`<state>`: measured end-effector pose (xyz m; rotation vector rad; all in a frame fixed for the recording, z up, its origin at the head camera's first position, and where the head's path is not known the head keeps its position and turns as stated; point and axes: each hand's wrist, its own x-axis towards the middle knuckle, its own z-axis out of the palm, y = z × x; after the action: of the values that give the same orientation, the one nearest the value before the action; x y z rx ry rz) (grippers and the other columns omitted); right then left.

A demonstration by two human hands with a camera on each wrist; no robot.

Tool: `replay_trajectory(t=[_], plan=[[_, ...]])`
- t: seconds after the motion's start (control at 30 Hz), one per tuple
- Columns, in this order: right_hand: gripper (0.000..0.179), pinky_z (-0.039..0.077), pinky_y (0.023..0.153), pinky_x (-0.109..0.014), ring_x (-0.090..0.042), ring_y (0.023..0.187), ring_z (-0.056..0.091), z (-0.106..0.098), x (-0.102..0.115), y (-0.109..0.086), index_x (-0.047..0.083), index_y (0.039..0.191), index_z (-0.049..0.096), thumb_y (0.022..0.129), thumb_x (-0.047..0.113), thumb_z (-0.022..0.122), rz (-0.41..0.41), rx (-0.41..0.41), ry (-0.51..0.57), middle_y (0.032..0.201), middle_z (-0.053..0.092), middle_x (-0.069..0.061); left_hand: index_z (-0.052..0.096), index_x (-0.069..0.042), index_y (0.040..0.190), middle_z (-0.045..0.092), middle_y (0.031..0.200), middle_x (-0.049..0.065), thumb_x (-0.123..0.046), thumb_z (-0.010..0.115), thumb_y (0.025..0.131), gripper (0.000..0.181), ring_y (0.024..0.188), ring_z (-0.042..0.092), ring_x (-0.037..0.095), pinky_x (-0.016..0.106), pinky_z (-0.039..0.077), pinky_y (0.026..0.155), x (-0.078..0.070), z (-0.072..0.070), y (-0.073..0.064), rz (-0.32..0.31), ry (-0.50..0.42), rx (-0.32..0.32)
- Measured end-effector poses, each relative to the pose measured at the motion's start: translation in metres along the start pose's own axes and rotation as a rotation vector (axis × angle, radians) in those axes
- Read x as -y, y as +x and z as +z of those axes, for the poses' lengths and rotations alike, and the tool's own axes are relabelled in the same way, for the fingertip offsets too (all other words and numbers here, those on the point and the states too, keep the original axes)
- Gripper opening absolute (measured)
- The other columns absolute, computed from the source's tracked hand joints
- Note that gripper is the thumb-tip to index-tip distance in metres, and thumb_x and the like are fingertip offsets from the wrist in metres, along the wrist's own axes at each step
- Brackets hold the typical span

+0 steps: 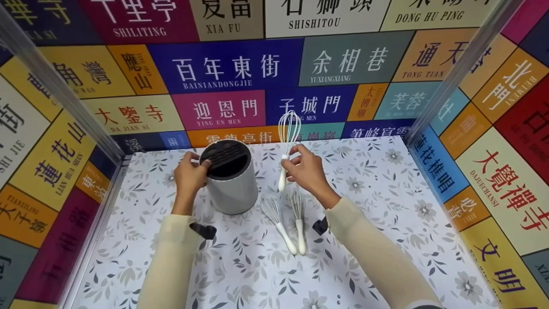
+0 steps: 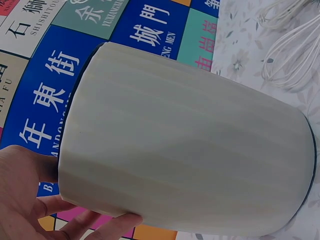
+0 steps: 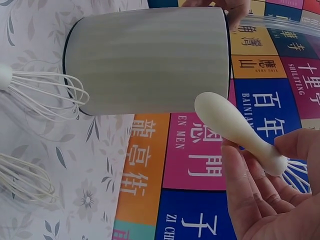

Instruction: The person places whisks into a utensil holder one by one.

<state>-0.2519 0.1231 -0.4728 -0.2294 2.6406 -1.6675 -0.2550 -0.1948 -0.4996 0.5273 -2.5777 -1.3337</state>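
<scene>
My left hand [image 1: 191, 174] grips the rim of a light grey utensil holder [image 1: 233, 195], thumb over the top edge and fingers along the outer wall. The holder stands upright, with a black slotted insert [image 1: 228, 154] covering part of its dark mouth. To its right, my right hand [image 1: 305, 168] pinches a white whisk [image 1: 283, 171] where the handle meets the wires. That whisk is raised off the table, wires up and handle end down; in the right wrist view its rounded handle [image 3: 235, 127] points toward the holder.
Two more white whisks, a left one [image 1: 281, 229] and a right one [image 1: 299, 225], lie side by side on the floral-patterned table [image 1: 364, 257], handles toward me. Colourful panels with lettering [image 1: 227, 64] wall the table at the back and both sides.
</scene>
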Motion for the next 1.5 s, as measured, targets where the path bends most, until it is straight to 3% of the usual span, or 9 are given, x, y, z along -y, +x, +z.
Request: replay_trajectory(t=[0.67,0.93,1.17,1.5], plan=[[0.023,0.065,0.063,-0.029,-0.022,0.074,0.075,0.025,0.024,0.015,0.016,0.111,0.059,0.095,0.030,0.069,-0.076,-0.001,0.003,0.091,0.075,-0.007,0.059,-0.008,0.114,0.064,0.090,0.013,-0.030,0.069,0.093,0.032,0.068,0.061,0.025,0.025,0.055,0.045,0.001,0.000,0.000,-0.005,-0.010,-0.001],[0.024,0.066,0.068,-0.040,-0.015,0.079,0.074,0.035,0.035,0.022,0.018,0.115,0.062,0.095,0.028,0.069,-0.099,-0.010,0.047,0.094,0.076,-0.004,0.059,-0.007,0.113,0.065,0.091,0.014,-0.027,0.070,0.092,0.031,0.060,0.059,0.019,0.026,0.056,0.043,0.001,-0.001,-0.001,-0.004,-0.036,-0.003],[0.025,0.064,0.061,-0.028,-0.014,0.084,0.073,0.040,0.045,0.029,0.015,0.115,0.061,0.094,0.026,0.069,-0.106,-0.032,0.033,0.097,0.076,-0.004,0.059,-0.006,0.113,0.065,0.090,0.014,-0.027,0.070,0.093,0.031,0.062,0.059,0.020,0.026,0.056,0.043,0.000,-0.001,-0.002,-0.005,-0.038,0.002],[0.024,0.063,0.059,-0.027,-0.011,0.079,0.073,0.051,0.056,0.037,0.016,0.115,0.061,0.094,0.025,0.070,-0.156,-0.066,0.002,0.094,0.078,-0.002,0.059,-0.006,0.114,0.065,0.090,0.014,-0.028,0.069,0.093,0.032,0.064,0.061,0.023,0.025,0.055,0.043,0.000,-0.002,-0.001,0.003,-0.014,0.000]])
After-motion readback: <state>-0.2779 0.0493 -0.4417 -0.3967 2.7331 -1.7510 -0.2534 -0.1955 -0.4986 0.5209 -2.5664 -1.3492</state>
